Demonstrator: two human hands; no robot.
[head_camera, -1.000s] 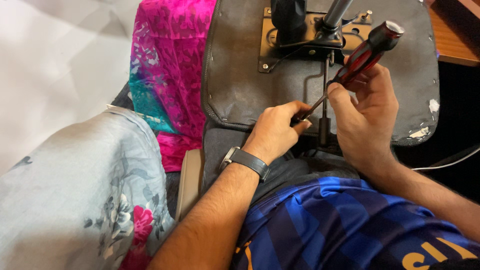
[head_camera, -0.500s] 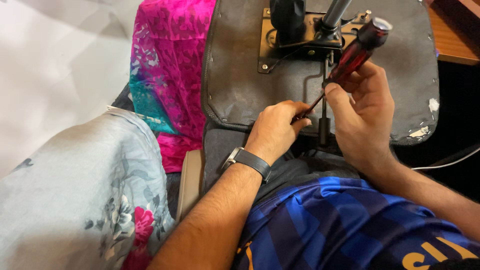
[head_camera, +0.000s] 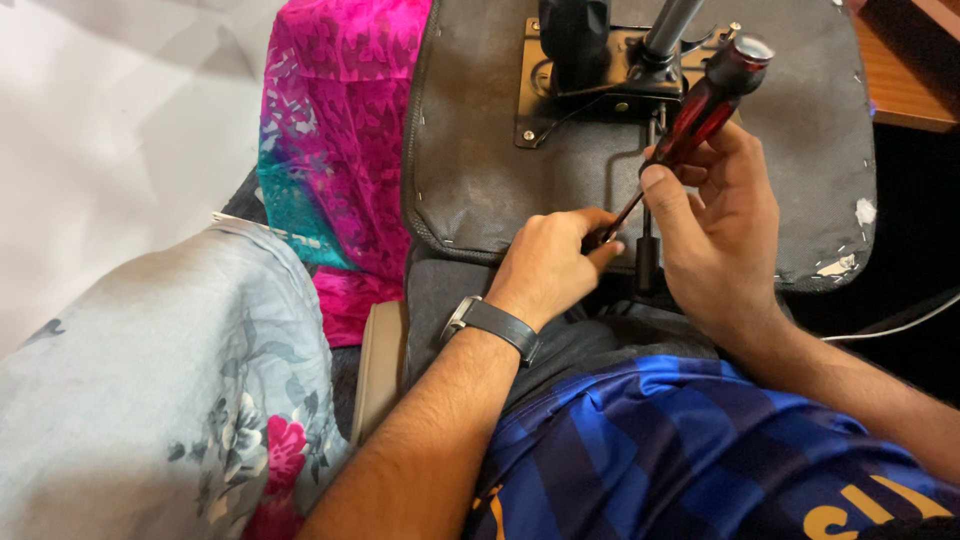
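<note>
Blue striped shirt (head_camera: 680, 450) nearest. Our left hand (head_camera: 550, 265), wristwatch (head_camera: 492, 325) on it, pinches closed at the tip of the screwdriver (head_camera: 690, 125). Our right hand (head_camera: 720, 235) is clamped on the red-black handle. Beyond lies the upturned grey chair seat (head_camera: 480, 150) with its black bracket (head_camera: 590, 85). Risk, judged: angled shaft slips, jabbing fingers. Tip and fastener are hidden under the fingers.

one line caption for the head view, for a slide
Right hand grips a red-and-black screwdriver while the left hand steadies its tip on the underside of an upturned chair seat.
</note>
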